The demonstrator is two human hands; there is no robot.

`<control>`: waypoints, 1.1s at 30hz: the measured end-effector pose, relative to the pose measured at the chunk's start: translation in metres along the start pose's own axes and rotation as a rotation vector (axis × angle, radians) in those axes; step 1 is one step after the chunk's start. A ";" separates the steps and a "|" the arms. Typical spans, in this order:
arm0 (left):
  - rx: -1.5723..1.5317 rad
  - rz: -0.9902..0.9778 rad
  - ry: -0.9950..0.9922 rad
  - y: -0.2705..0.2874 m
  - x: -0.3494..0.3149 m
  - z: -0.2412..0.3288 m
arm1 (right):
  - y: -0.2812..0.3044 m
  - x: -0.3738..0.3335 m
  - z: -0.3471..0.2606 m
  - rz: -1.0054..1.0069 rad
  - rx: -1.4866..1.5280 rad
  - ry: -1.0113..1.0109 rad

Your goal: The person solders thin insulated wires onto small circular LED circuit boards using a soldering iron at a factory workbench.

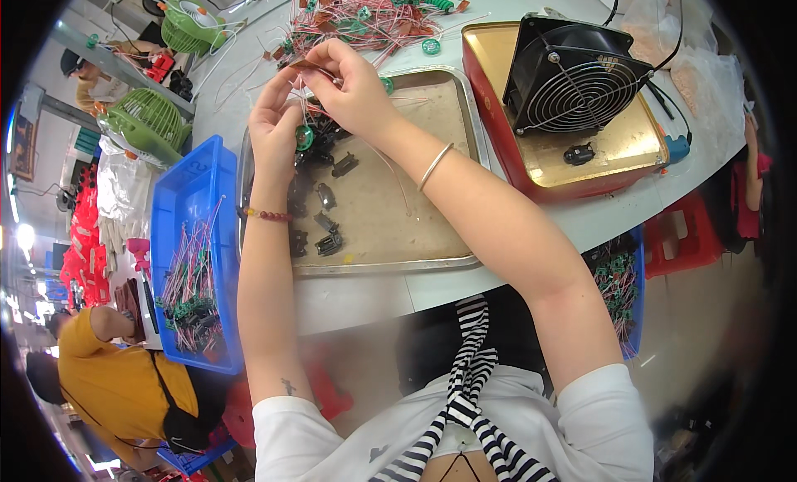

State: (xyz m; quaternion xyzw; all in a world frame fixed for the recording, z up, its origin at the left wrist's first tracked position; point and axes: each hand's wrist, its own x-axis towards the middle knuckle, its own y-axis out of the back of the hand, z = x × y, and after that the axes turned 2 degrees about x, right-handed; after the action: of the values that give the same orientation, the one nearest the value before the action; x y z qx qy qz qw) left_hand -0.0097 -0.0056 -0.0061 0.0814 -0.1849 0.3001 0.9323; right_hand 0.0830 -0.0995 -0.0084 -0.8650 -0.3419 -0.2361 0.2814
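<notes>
My left hand [275, 121] and my right hand [350, 90] meet above the far left part of a metal tray [390, 183]. Between their fingertips is a small thin brown piece [312, 66], pinched by my right hand. My left fingers are closed around thin wires; the exact grip is partly hidden. A round green circuit board [304, 137] hangs beside my left thumb. Another round green board [387, 85] shows past my right wrist. Several small black plastic parts [325, 196] lie in the tray, some hidden under my hands.
Beyond the tray lies a heap of wired boards [357, 21]. A black fan [573, 75] stands on a gold-and-red tin [544, 171] at right, beside a small black part [579, 154]. A blue bin [184, 162] is at left, near green fans [148, 121]. Another person [124, 382] is left.
</notes>
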 end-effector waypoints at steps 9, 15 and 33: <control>0.128 -0.119 0.097 0.002 -0.003 0.005 | 0.003 -0.001 -0.004 -0.071 -0.064 0.021; 0.066 0.025 0.052 0.003 -0.001 0.001 | -0.006 0.001 -0.026 0.002 0.045 0.034; -0.131 -0.355 0.287 0.008 -0.006 0.082 | 0.038 -0.067 -0.129 -0.099 0.101 -0.741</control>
State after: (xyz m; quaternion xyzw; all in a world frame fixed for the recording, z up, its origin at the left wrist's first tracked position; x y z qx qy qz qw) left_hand -0.0436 -0.0237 0.0676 0.0087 -0.0523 0.1272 0.9905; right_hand 0.0393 -0.2370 0.0329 -0.8593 -0.4729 0.0968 0.1690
